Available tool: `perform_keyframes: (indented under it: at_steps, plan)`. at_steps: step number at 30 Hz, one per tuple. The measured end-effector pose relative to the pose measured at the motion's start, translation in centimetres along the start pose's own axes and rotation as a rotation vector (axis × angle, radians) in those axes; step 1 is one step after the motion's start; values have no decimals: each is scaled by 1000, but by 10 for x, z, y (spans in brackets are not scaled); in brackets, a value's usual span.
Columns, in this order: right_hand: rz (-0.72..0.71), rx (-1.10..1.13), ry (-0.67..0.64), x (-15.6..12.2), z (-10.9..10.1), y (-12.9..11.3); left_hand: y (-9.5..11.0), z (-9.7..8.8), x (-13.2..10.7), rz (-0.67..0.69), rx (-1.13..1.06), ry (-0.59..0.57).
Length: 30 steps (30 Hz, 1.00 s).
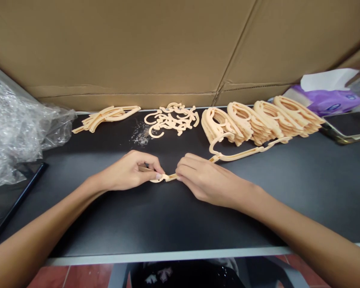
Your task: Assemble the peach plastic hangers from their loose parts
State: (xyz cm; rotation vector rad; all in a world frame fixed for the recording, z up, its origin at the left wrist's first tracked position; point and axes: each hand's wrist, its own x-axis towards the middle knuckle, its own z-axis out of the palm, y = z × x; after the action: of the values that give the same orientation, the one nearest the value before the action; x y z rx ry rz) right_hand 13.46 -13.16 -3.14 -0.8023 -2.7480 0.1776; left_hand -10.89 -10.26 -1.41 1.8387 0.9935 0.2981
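A peach plastic hanger piece point(246, 152) lies on the black table point(174, 216), its hooked end pointing toward the far stacks. My right hand point(204, 180) is closed around its near end. My left hand point(129, 172) pinches a small peach piece point(159, 179) against that same end, fingertips of both hands almost touching at the middle of the table.
Along the cardboard wall point(156, 52) lie a bundle of straight peach strips point(106, 116), a heap of loose hooks point(172, 119) and several leaning stacks of hanger parts point(264, 120). Crumpled clear plastic point(15, 132) sits left. A purple tissue pack point(327, 100) and a phone point(348, 126) sit right.
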Motion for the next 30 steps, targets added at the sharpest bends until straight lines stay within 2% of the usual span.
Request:
perform_keyframes:
  at_steps: [9, 17, 26, 30]
  plan:
    - [-30, 14, 19, 0, 0, 2, 5, 0, -2, -6, 72, -14]
    - [-68, 57, 52, -1, 4, 7, -2, 4, -5, -11, 188, 27]
    - [-1, 107, 44, 1, 4, 3, 0, 8, -7, 121, 416, 106]
    - [31, 126, 49, 1, 3, 3, 5, 14, -11, 212, 598, 165]
